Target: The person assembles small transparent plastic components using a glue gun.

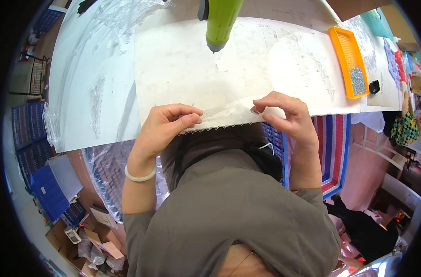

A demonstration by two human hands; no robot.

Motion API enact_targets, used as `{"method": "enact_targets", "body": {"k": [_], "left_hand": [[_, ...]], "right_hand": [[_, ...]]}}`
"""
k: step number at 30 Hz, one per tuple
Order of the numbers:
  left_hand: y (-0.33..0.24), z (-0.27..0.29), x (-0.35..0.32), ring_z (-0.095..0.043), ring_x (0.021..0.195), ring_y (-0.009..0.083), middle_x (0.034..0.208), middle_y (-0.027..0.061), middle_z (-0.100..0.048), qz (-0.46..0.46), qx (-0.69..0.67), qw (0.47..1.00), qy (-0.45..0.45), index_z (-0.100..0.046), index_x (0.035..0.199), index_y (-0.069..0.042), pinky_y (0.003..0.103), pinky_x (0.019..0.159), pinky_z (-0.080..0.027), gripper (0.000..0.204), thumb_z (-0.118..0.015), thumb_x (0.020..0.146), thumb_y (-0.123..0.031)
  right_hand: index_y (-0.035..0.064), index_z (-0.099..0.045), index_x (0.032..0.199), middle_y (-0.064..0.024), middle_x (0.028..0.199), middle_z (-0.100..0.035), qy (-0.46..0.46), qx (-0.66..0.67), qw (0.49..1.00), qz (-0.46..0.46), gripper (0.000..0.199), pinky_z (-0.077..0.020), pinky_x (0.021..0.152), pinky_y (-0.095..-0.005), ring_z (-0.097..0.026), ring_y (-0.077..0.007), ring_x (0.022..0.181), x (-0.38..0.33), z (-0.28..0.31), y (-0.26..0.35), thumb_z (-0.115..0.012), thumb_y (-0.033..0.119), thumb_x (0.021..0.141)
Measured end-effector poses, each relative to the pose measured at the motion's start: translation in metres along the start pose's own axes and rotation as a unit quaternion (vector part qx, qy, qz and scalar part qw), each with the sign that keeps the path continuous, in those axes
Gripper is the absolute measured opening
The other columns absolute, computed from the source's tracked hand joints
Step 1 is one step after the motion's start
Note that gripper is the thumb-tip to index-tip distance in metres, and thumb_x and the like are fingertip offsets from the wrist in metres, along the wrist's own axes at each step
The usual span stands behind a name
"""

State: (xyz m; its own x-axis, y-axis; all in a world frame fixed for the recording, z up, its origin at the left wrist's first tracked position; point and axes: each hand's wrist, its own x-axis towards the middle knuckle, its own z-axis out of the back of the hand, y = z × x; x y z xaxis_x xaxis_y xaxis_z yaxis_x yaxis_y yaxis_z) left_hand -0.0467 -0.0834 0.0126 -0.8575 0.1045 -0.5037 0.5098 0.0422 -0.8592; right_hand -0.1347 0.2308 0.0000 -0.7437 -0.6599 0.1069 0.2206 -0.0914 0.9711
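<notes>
My left hand (166, 124) is over the table's front edge, thumb and forefinger brought together; whatever is between their tips is too faint to name. Across from it, my right hand (291, 115) pinches a small clear, shiny piece (255, 111) between thumb and forefinger. A thin, jagged, see-through strip (219, 127) runs along the front edge between the two hands. I cannot tell whether it joins what the fingers hold. Beyond the hands, a green power screwdriver (221, 23) points tip down above the white work surface (196, 69).
An orange tray (343, 51) holding small metal screws (357, 81) lies at the right, beside a small black object (374, 87). Clear plastic strips (97, 106) are spread over the left part of the table. A striped blue-rimmed crate (330, 152) stands below at the right.
</notes>
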Motion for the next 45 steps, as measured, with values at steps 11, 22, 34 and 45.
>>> {"method": "enact_targets", "body": {"k": [11, 22, 34, 45], "left_hand": [[-0.017, -0.008, -0.002, -0.065, 0.087, 0.0094, 0.095, 0.0066, -0.074, -0.016, 0.078, 0.997, 0.017, -0.075, 0.11, 0.006, 0.023, 0.078, -0.051, 0.018, -0.072, 0.095, -0.005], [-0.007, -0.009, -0.002, -0.065, 0.09, 0.0109, 0.098, 0.0066, -0.074, 0.007, 0.058, 0.998, 0.036, -0.075, 0.111, 0.006, 0.025, 0.08, -0.051, 0.021, -0.073, 0.092, -0.002], [-0.009, -0.025, -0.01, -0.067, 0.093, 0.0214, 0.099, 0.0129, -0.072, -0.267, 0.249, 0.931, -0.003, -0.072, 0.112, 0.004, 0.031, 0.083, -0.052, 0.028, -0.079, 0.084, -0.001], [-0.009, -0.018, -0.012, -0.063, 0.084, 0.0064, 0.096, 0.0053, -0.072, 0.058, 0.03, 0.986, 0.156, -0.073, 0.111, 0.006, 0.02, 0.072, -0.049, 0.021, -0.075, 0.092, -0.002]], "right_hand": [[0.0007, -0.074, 0.115, -0.0073, 0.098, -0.074, -0.003, -0.083, 0.995, 0.061, 0.037, -0.0548, 0.083, -0.0313, -0.068, -0.0191, 0.09, 0.001, -0.004, 0.012, -0.077, -0.005, 0.078], [-0.0011, -0.074, 0.107, -0.0093, 0.094, -0.074, -0.009, -0.018, 1.0, 0.021, 0.031, -0.0554, 0.08, -0.0311, -0.07, -0.0192, 0.088, -0.006, 0.002, 0.01, -0.082, -0.003, 0.078], [-0.0008, -0.075, 0.109, -0.0109, 0.097, -0.077, -0.068, -0.078, 0.989, 0.106, 0.033, -0.0577, 0.078, -0.0311, -0.073, -0.0224, 0.091, -0.01, 0.001, 0.01, -0.076, -0.011, 0.078], [0.0012, -0.074, 0.114, -0.0096, 0.103, -0.077, 0.083, -0.02, 0.996, 0.037, 0.033, -0.0544, 0.07, -0.0255, -0.073, -0.017, 0.089, -0.013, 0.012, 0.008, -0.077, -0.004, 0.081]]}}
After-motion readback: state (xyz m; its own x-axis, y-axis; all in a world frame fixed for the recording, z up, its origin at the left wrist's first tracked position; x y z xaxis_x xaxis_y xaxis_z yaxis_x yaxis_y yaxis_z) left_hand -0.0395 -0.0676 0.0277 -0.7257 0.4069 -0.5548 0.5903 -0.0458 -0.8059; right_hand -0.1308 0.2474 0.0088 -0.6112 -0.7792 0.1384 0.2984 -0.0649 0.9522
